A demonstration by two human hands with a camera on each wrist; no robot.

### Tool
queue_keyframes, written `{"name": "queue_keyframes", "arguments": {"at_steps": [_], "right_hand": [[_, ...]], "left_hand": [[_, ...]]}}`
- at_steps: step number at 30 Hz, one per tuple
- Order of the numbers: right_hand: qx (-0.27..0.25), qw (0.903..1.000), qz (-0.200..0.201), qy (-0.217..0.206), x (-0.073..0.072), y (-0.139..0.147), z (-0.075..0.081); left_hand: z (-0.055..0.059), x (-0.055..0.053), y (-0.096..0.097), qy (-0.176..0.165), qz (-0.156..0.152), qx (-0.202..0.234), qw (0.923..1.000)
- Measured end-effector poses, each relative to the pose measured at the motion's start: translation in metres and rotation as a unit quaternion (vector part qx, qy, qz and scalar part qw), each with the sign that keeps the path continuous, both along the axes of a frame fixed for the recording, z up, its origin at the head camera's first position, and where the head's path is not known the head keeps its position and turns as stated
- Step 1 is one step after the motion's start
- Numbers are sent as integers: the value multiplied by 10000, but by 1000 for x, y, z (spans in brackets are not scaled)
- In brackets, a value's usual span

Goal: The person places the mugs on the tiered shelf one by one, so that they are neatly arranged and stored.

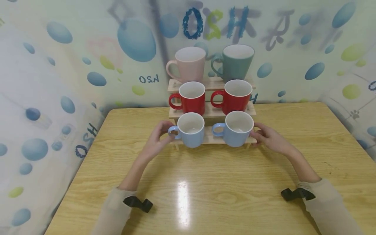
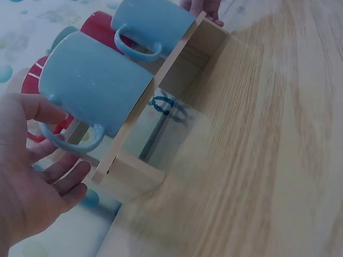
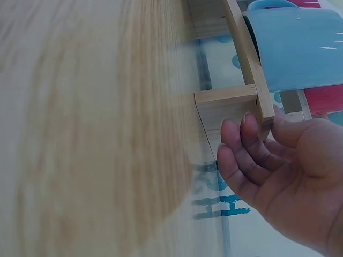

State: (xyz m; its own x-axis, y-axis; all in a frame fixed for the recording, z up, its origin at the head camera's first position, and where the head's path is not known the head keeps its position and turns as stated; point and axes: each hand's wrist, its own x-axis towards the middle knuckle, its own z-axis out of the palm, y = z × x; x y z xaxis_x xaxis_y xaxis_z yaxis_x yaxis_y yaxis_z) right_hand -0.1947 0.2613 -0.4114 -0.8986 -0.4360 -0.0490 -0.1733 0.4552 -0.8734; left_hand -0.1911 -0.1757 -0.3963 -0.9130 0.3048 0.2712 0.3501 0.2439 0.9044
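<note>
A three-step wooden rack [image 1: 210, 138] stands on the table with two mugs on each step. On the lowest step are a left light-blue mug [image 1: 192, 138] and a right light-blue mug [image 1: 235, 138]. My left hand [image 1: 160, 138] is beside the left one's handle [image 2: 80, 145], its fingers loosely bent around the rack's left end without a visible grip. At the other end, my right hand [image 1: 268, 138] pinches the lowest shelf's end [image 3: 262, 110], thumb above and fingers below. It is right beside the right light-blue mug.
Two red mugs [image 1: 195, 101] occupy the middle step. Above them are a pink mug [image 1: 192, 68] and a green mug [image 1: 238, 67]. A patterned backdrop [image 1: 117, 85] rises behind the wooden table [image 1: 223, 189], with further panels at both sides.
</note>
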Motion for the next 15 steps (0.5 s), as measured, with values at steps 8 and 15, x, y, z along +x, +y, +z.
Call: {"name": "queue_keyframes", "arguments": {"at_steps": [8,15], "right_hand": [[276,9995,-87,129,0,0,1],[634,9961,-351,510,3,5,6]], "left_hand": [[-4,3,-25,-33,26,3,10000],[0,5,-38,-69,345,-81,9993]]}}
